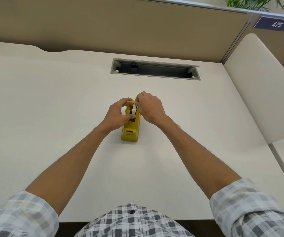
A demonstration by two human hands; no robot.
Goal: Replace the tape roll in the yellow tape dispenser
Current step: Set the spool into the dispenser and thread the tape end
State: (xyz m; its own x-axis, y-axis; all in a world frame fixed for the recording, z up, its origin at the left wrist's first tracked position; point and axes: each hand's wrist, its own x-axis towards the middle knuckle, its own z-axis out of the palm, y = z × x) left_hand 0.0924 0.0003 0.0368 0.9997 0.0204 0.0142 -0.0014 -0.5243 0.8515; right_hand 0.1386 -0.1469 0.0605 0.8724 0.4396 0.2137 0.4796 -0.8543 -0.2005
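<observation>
Checked shirt sleeves (pixel 23 218) nearest, bare forearms over white surface (pixel 52 103); beige partition (pixel 103 26), cable slot (pixel 155 70) behind. Left hand (pixel 116 114) curled round tape roll (pixel 134 109) in yellow tape dispenser (pixel 131 129), mid-surface; right hand (pixel 150 107) pinching tape end

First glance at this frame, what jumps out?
The bright yellow plastic tape dispenser stands mid-desk on the plain white desk top, the only strong colour there. Both hands meet over it: the left hand grips the pale tape roll seated in it, while the right hand pinches at the roll's top edge. Behind, an open grey cable slot cuts into the desk.
</observation>
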